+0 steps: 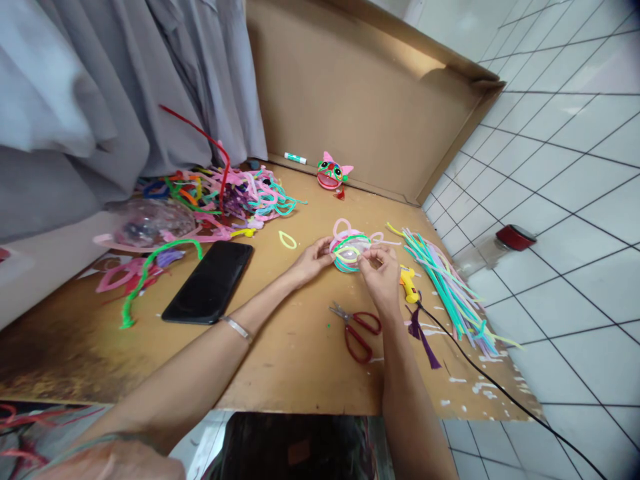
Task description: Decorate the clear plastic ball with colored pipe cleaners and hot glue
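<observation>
Ball (351, 253) midway across table (295, 360); left hand (313, 262) grips its 9 o'clock side, right hand (380, 270) pinches yellow loop (347, 259) against it; scissors (352, 320) at 6 o'clock, glue gun (410, 287) at 4, phone (209, 283) at 9

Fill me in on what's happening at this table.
A person is working on a small clear ball wrapped in colored fuzzy stems. The left hand steadies its left side, while the right hand pinches near the end of a yellow loop at its front. The red-handled scissors and yellow glue gun lie on the table, untouched.
</observation>
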`<state>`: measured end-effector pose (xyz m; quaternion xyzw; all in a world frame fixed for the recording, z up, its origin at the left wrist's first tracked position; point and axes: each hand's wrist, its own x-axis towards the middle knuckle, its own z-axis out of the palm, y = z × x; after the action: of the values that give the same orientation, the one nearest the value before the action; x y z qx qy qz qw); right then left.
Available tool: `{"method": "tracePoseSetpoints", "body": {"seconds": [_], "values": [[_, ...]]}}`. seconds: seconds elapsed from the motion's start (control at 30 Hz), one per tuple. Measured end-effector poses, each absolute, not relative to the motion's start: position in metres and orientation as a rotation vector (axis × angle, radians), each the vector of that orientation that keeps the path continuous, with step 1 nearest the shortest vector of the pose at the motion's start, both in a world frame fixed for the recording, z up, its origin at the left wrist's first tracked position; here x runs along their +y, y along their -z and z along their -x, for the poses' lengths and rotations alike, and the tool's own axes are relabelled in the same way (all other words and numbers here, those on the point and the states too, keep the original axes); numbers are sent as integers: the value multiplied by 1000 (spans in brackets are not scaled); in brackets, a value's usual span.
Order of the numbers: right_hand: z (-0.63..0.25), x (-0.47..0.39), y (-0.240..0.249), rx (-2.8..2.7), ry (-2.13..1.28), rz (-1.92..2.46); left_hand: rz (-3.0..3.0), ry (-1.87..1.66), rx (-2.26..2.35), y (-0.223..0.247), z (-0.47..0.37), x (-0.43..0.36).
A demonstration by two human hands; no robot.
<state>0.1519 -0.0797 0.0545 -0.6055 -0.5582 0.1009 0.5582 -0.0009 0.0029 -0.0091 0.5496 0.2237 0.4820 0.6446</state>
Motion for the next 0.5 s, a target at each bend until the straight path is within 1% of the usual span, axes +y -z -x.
{"method": "tracePoseSetpoints", "body": {"seconds": [0.3,0.5], "values": [[-152,-79,-49,-1300,-210,1444,-1259,-1087,526,8,0,2],[-152,-78,-51,-1263,-110,1506,-1273,-1064,524,7,0,0]]}}
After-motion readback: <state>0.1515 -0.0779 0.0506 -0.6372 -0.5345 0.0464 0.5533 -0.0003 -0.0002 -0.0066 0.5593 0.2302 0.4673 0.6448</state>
